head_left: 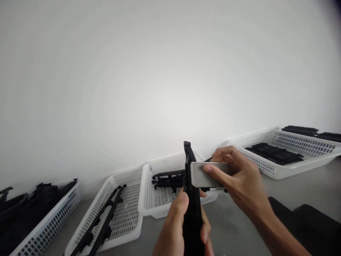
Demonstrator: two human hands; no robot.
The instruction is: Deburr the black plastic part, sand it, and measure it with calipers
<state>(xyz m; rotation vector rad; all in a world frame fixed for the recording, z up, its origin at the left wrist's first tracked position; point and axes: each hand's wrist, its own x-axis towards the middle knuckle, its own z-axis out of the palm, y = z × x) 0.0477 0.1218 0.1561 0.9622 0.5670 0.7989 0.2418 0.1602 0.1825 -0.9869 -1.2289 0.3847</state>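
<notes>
My left hand (176, 227) is wrapped round a long black plastic part (191, 177) and holds it upright at the bottom centre. My right hand (236, 177) grips a flat grey block (198, 175) and presses its end against the side of the black part near the top. Both hands hover above the grey table (239, 227), in front of a white basket (165, 209).
Several white slotted baskets stand along the white wall: one at far left (45, 227) heaped with black parts, one (125, 213) with long black strips, one behind my hands, one at right (293, 156) with flat black pieces. A dark object (306, 224) lies at lower right.
</notes>
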